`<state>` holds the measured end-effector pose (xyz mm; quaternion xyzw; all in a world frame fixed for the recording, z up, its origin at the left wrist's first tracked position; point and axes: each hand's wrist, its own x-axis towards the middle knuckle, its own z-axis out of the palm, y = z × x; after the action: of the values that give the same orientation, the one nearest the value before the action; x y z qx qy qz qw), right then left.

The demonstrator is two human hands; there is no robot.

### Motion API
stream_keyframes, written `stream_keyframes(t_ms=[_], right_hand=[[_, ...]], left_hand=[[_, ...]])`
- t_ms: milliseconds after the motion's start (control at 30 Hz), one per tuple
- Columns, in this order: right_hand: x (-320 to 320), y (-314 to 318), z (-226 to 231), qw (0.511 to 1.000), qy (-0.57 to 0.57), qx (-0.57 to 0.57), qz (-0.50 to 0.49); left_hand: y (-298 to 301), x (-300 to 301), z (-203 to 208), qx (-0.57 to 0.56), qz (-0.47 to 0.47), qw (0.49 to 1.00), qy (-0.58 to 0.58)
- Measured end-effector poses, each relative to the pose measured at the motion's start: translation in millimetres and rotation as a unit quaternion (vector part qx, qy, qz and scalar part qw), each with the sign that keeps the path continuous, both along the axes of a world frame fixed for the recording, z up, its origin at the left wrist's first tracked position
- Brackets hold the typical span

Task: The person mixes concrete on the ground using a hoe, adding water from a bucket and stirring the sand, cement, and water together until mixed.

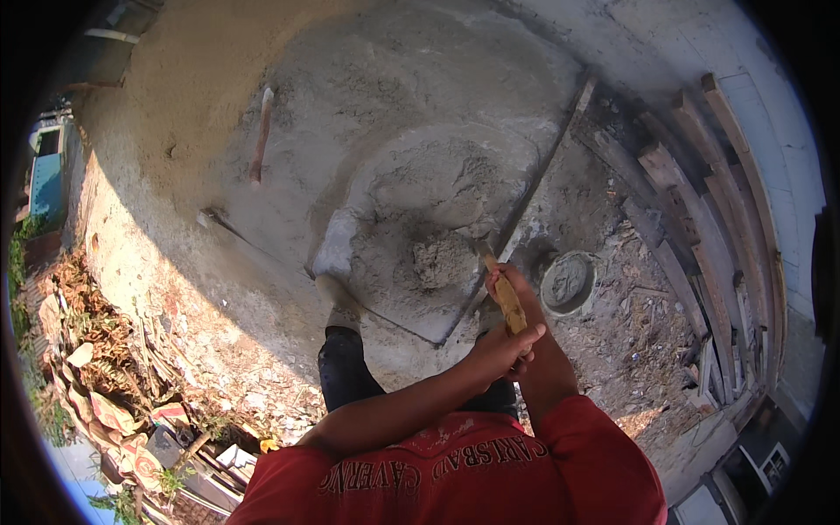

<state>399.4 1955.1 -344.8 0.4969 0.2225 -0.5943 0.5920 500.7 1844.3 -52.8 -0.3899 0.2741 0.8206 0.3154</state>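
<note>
Both my hands grip one wooden-handled tool (510, 306). My right hand (507, 282) is closed round the shaft nearer its head, and my left hand (514, 348) is closed round the end closer to my body. The tool's head meets a heap of wet grey mortar (446, 258) and is partly covered, so I cannot tell whether it is a shovel or a hoe. Smoother, wetter mortar (472, 175) spreads beyond the heap. A round bucket (591, 278) with grey mix inside stands just right of my right hand.
A thin dark-edged strip (535, 179) borders the mix on the right. Long wooden planks (700, 210) lean along the right wall. A brownish stick (262, 140) lies at the far left. Rubble, dry leaves and sacks (114, 411) lie at lower left, near my left foot (337, 297).
</note>
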Motion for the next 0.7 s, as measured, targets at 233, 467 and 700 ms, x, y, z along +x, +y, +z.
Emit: stream_keyframes(t_ms=[233, 467, 700], right_hand=[[-54, 165, 97, 0.994, -0.009, 0.045, -0.103], [-20, 202, 143, 0.882, 0.334, 0.331, -0.032], [57, 160, 74, 0.837, 0.29, 0.42, -0.2]], left_hand=[[120, -27, 45, 0.058, -0.081, 0.988, 0.116], [67, 24, 31, 0.006, -0.306, 0.94, 0.147], [7, 127, -114, -0.462, -0.574, 0.623, 0.264]])
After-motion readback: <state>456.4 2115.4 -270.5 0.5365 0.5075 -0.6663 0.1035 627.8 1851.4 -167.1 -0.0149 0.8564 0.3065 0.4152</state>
